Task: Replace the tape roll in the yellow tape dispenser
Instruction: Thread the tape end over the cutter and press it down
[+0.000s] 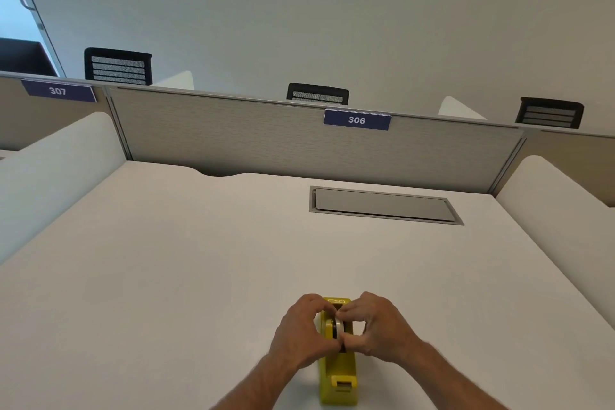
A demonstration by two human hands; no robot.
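Note:
The yellow tape dispenser stands on the white desk near the front edge, its cutter end pointing toward me. A tape roll with a dark core sits upright in the dispenser's well. My left hand pinches the roll from the left with thumb and fingers. My right hand pinches it from the right. Both hands close around the roll, hiding most of it and the dispenser's sides.
A grey cable hatch is set into the desk at the back right. A grey partition labelled 306 closes the far side, with white side dividers left and right. Black chair backs show behind it.

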